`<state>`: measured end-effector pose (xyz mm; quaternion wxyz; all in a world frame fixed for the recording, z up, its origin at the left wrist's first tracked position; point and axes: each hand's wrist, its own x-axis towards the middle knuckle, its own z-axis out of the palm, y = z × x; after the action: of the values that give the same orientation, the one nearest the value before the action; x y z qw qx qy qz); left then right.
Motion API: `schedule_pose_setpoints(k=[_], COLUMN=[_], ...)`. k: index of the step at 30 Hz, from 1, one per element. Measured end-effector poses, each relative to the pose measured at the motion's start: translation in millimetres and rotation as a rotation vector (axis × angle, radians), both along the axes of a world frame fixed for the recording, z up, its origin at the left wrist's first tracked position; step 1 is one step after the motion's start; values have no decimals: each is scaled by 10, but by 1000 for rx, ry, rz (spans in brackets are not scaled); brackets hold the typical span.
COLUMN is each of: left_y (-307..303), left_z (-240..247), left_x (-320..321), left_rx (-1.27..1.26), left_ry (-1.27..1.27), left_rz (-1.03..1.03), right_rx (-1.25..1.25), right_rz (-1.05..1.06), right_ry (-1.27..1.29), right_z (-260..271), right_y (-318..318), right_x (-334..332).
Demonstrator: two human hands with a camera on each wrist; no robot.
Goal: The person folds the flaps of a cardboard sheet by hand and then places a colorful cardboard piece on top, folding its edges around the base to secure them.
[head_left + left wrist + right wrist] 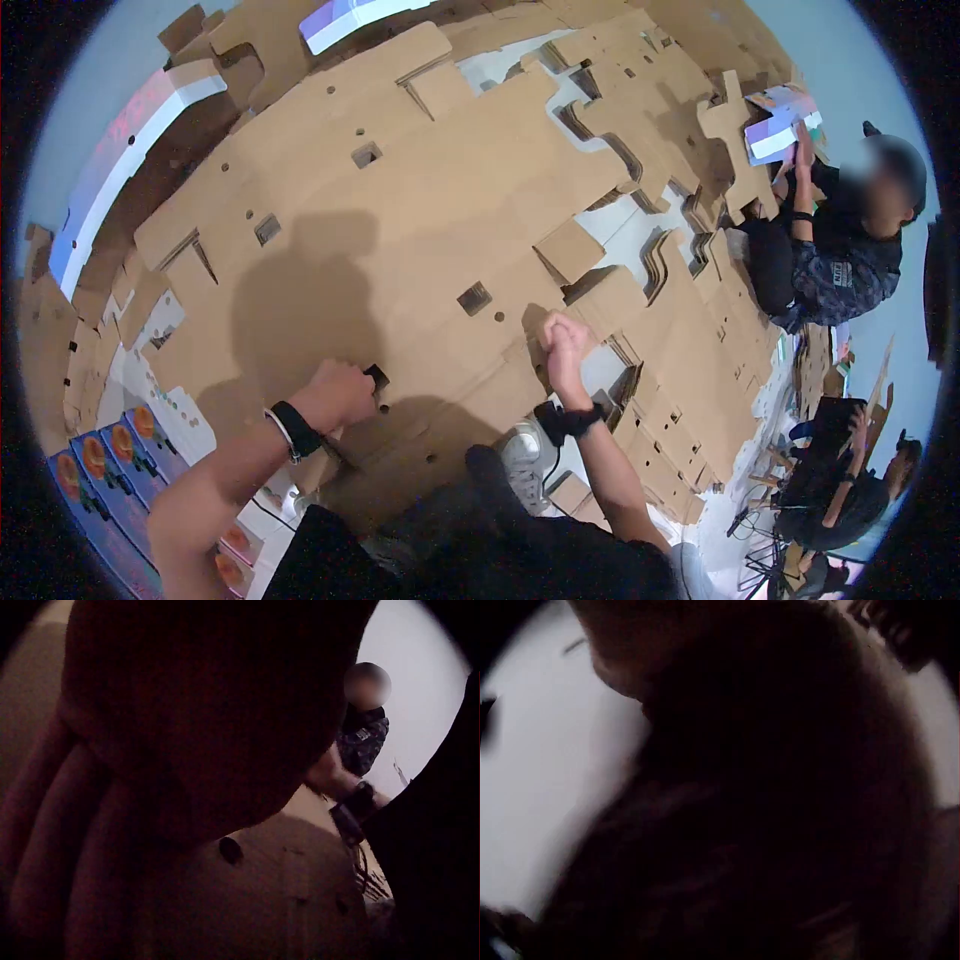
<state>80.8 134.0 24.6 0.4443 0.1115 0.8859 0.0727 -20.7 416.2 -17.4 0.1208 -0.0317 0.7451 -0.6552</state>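
Cardboard sheet (430, 210) extends ahead; left hand (340, 393) nearer its middle, right hand (565, 345) nearer edge; fingers curled, holds unclear

Nothing legible for certain. Small pale lettering (842, 273) on dark patterned shirt (858, 296), right: too small to read. Reddish marks (140, 105) on bluish-white panel (108, 172), far left: unreadable.
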Motion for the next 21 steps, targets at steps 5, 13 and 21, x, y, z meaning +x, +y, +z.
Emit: schedule_pose_setpoints(k=[5,13,21], left_y=[2,-19,-36], left_z=[30,-10,-255], left_x=[57,104,150], left_rx=[31,37,125], left_ry=[17,84,132], left_rz=[-25,56,112], right_rx=[63,-46,-197], right_rz=[153,289,614], right_ry=[8,60,-50], right_z=[102,265,409], right_y=[-91,-135,-203], right_x=[18,201,606])
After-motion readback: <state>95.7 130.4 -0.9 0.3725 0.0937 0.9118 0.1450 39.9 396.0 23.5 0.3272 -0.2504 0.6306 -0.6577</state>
